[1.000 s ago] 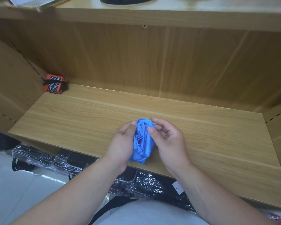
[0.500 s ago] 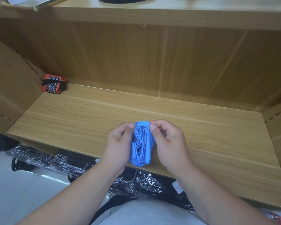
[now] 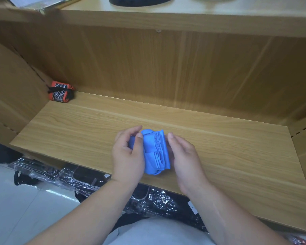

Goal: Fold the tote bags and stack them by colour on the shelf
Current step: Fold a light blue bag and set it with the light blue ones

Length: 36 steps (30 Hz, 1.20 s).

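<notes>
Bag (image 3: pixel 155 151) lies on shelf (image 3: pixel 78 129) between both hands: left hand (image 3: pixel 127 156) pinches its left end; right hand (image 3: pixel 185 156) rests against its right edge, grip unclear.

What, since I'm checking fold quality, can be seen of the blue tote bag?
The blue tote bag is thin, smooth-looking fabric folded into a thick bundle, with layered edges showing along its right side. It sits on the wooden shelf board near the front edge. The left hand grips its left side, thumb on top; the right hand rests against its right edge, fingers hidden.
</notes>
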Each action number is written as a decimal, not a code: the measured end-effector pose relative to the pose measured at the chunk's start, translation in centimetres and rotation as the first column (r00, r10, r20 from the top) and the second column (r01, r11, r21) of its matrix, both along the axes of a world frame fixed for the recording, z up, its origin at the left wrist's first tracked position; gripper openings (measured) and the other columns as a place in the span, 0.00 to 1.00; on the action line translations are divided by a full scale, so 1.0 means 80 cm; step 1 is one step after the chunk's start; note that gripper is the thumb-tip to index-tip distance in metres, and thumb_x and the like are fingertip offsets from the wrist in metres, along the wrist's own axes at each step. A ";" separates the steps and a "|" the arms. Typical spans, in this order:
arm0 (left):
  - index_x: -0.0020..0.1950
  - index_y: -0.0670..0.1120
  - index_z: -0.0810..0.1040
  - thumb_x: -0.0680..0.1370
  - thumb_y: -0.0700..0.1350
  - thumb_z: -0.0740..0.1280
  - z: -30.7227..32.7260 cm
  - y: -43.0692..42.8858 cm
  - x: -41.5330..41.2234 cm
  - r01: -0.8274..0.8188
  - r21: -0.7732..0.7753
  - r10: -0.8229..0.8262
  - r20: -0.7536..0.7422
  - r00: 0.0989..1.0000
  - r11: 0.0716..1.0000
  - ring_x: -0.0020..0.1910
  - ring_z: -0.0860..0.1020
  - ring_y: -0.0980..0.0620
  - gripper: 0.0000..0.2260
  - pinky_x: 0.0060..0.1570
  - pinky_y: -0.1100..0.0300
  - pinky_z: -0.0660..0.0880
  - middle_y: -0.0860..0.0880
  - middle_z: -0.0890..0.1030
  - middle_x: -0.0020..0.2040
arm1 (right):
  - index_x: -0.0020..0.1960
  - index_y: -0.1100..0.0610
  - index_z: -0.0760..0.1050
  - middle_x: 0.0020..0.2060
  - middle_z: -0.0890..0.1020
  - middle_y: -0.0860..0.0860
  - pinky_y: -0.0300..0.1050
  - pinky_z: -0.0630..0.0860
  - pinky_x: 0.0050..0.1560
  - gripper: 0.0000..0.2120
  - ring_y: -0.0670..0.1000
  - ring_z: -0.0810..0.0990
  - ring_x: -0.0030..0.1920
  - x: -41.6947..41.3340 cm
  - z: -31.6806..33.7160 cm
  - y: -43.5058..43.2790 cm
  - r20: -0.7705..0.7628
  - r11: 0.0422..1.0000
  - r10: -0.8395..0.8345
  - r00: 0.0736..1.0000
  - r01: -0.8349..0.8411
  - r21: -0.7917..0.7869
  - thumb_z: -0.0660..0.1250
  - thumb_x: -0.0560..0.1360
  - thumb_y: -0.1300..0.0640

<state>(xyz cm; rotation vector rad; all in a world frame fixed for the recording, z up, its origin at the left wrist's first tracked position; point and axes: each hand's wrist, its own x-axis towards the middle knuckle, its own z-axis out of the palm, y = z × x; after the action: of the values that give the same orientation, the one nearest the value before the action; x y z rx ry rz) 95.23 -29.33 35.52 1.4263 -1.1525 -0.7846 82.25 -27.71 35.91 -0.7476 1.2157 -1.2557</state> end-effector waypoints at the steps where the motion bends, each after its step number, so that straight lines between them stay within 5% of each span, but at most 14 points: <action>1: 0.55 0.53 0.82 0.82 0.39 0.64 0.003 0.000 0.001 -0.017 -0.003 0.017 0.020 1.000 1.000 0.54 0.77 0.60 0.11 0.59 0.64 0.72 0.51 0.78 0.55 | 0.57 0.58 0.82 0.51 0.87 0.52 0.46 0.80 0.52 0.09 0.50 0.85 0.52 0.001 0.003 0.003 0.017 0.997 0.066 0.998 -0.065 -0.030 0.68 0.80 0.56; 4: 0.57 0.56 0.82 0.83 0.40 0.63 0.006 -0.002 0.007 0.070 0.076 -0.071 0.010 0.997 0.995 0.57 0.76 0.64 0.13 0.59 0.69 0.69 0.51 0.76 0.59 | 0.63 0.54 0.78 0.54 0.86 0.46 0.41 0.80 0.53 0.18 0.46 0.84 0.55 0.002 -0.003 0.003 -0.097 0.982 0.169 0.981 -0.176 -0.068 0.73 0.75 0.65; 7: 0.60 0.58 0.82 0.79 0.47 0.68 0.011 -0.006 0.022 0.323 0.253 -0.265 -0.239 0.934 0.912 0.60 0.79 0.56 0.12 0.59 0.61 0.74 0.52 0.81 0.61 | 0.61 0.52 0.80 0.53 0.86 0.45 0.41 0.78 0.55 0.19 0.45 0.84 0.55 -0.006 -0.006 -0.009 -0.167 0.982 0.151 0.974 -0.167 -0.086 0.67 0.77 0.71; 12: 0.61 0.48 0.79 0.71 0.43 0.73 0.027 -0.021 0.068 0.543 0.248 -0.459 -0.324 0.827 0.802 0.44 0.82 0.54 0.19 0.45 0.62 0.78 0.49 0.85 0.47 | 0.62 0.50 0.78 0.56 0.86 0.43 0.38 0.78 0.58 0.18 0.45 0.83 0.59 -0.005 -0.001 -0.025 -0.190 0.933 0.301 0.934 -0.330 -0.146 0.64 0.80 0.69; 16: 0.58 0.42 0.78 0.71 0.43 0.73 0.020 -0.032 0.095 0.561 0.198 -0.453 -0.407 0.793 0.804 0.46 0.81 0.53 0.17 0.45 0.61 0.79 0.48 0.84 0.48 | 0.64 0.53 0.78 0.52 0.86 0.56 0.44 0.80 0.52 0.15 0.52 0.85 0.52 0.023 -0.005 -0.041 -0.045 0.953 0.276 0.960 -0.279 -0.114 0.66 0.81 0.65; 19: 0.44 0.49 0.82 0.65 0.50 0.75 0.007 -0.043 0.106 0.459 0.184 -0.341 -0.451 0.825 0.869 0.40 0.79 0.51 0.11 0.40 0.58 0.77 0.46 0.82 0.41 | 0.61 0.50 0.80 0.47 0.84 0.64 0.52 0.76 0.47 0.15 0.57 0.81 0.45 0.058 -0.014 -0.054 0.087 0.980 0.193 0.977 -0.189 -0.056 0.70 0.75 0.57; 22: 0.33 0.52 0.77 0.62 0.52 0.75 -0.001 -0.063 0.124 0.380 0.235 -0.210 -0.530 0.822 0.895 0.33 0.75 0.49 0.09 0.38 0.54 0.69 0.47 0.77 0.33 | 0.52 0.47 0.84 0.44 0.84 0.60 0.51 0.77 0.46 0.09 0.57 0.80 0.44 0.098 -0.019 -0.069 0.214 0.990 0.128 0.968 -0.139 0.037 0.73 0.74 0.57; 25: 0.34 0.50 0.74 0.63 0.50 0.75 -0.006 -0.089 0.156 0.415 0.227 -0.222 -0.577 0.786 0.881 0.32 0.72 0.49 0.10 0.35 0.56 0.68 0.47 0.75 0.32 | 0.53 0.50 0.83 0.44 0.85 0.57 0.48 0.78 0.45 0.08 0.55 0.81 0.45 0.134 -0.019 -0.089 0.253 0.991 0.067 0.965 -0.094 0.097 0.71 0.74 0.56; 29: 0.43 0.43 0.73 0.74 0.43 0.74 -0.025 -0.121 0.187 0.292 0.156 -0.202 -0.427 0.881 0.943 0.33 0.75 0.55 0.10 0.33 0.62 0.73 0.53 0.78 0.34 | 0.56 0.54 0.80 0.42 0.85 0.47 0.38 0.77 0.42 0.07 0.46 0.80 0.44 0.173 -0.022 -0.119 -0.039 0.988 -0.121 0.992 0.124 0.094 0.68 0.80 0.56; 32: 0.49 0.42 0.73 0.73 0.50 0.76 -0.045 -0.144 0.208 0.279 0.139 -0.217 -0.347 0.912 0.950 0.36 0.77 0.58 0.16 0.38 0.62 0.75 0.56 0.80 0.38 | 0.62 0.48 0.74 0.43 0.84 0.55 0.47 0.80 0.46 0.19 0.48 0.82 0.43 0.194 -0.032 -0.125 -0.233 0.984 -0.102 0.967 0.133 0.121 0.76 0.74 0.51; 36: 0.58 0.61 0.74 0.67 0.60 0.73 -0.062 -0.171 0.233 0.500 0.159 -0.485 -0.129 0.865 0.851 0.51 0.80 0.57 0.21 0.51 0.58 0.77 0.60 0.80 0.54 | 0.57 0.52 0.75 0.43 0.86 0.58 0.45 0.80 0.41 0.17 0.54 0.85 0.42 0.198 -0.040 -0.132 -0.397 0.957 -0.210 0.894 0.270 0.103 0.78 0.73 0.56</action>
<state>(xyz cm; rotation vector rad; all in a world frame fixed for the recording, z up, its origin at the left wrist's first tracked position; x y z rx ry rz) 113.90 -43.01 30.54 1.2391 -1.4330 -1.3335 98.05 -38.29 32.71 -0.7650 1.7522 -1.2286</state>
